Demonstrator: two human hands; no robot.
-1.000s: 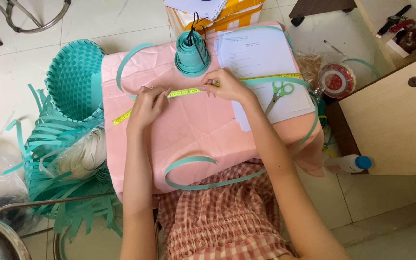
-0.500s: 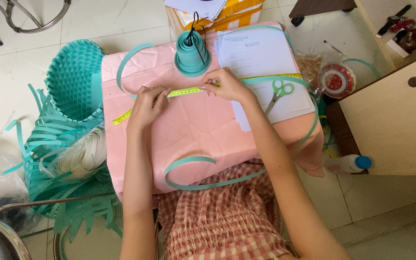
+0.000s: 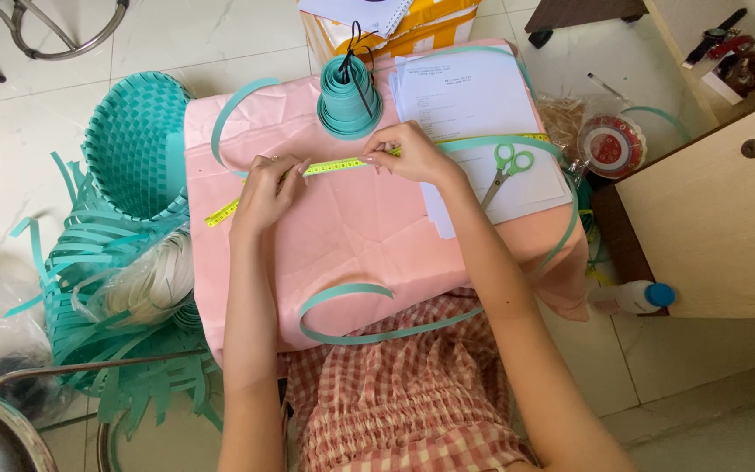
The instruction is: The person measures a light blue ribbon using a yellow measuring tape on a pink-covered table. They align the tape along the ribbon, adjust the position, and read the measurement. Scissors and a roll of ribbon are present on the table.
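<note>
Fingers of my left hand [image 3: 266, 182] and right hand [image 3: 408, 153] pinch closed on a yellow measuring tape [image 3: 335, 165], stretched flat across the pink desk [image 3: 369, 236] near its far edge, beside green scissors [image 3: 504, 168].

Around the pink table [image 3: 351, 236] there was one yellow tape measure [image 3: 334, 165], one pair of green-handled scissors [image 3: 507, 166], one teal strip roll [image 3: 350, 96], one woven teal basket [image 3: 133, 144] beside it, one blue-capped bottle [image 3: 635, 297], and two hands.
</note>
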